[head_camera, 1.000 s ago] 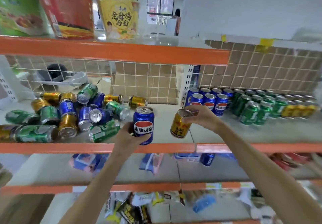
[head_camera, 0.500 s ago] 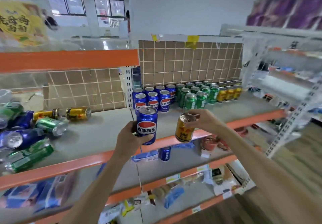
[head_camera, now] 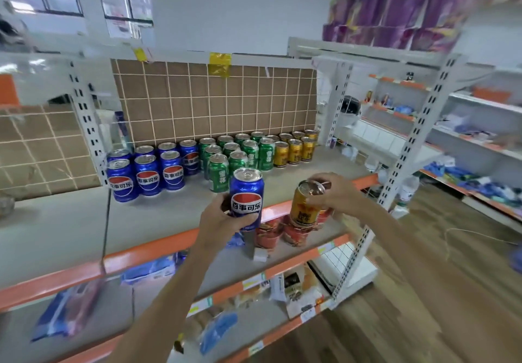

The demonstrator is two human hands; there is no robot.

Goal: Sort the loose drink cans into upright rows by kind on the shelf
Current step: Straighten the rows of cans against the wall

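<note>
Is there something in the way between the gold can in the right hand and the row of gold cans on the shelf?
Nothing visible blocks it. The right hand holds the gold can over the shelf front edge; bare shelf lies ahead of the gold cans at the right end. The green cans stand further left.

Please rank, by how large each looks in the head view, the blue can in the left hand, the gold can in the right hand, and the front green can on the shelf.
1. blue can, held by the left hand
2. gold can, held by the right hand, tilted and partly covered
3. front green can

The held cans are nearer the camera, so true sizes may well match.
</note>
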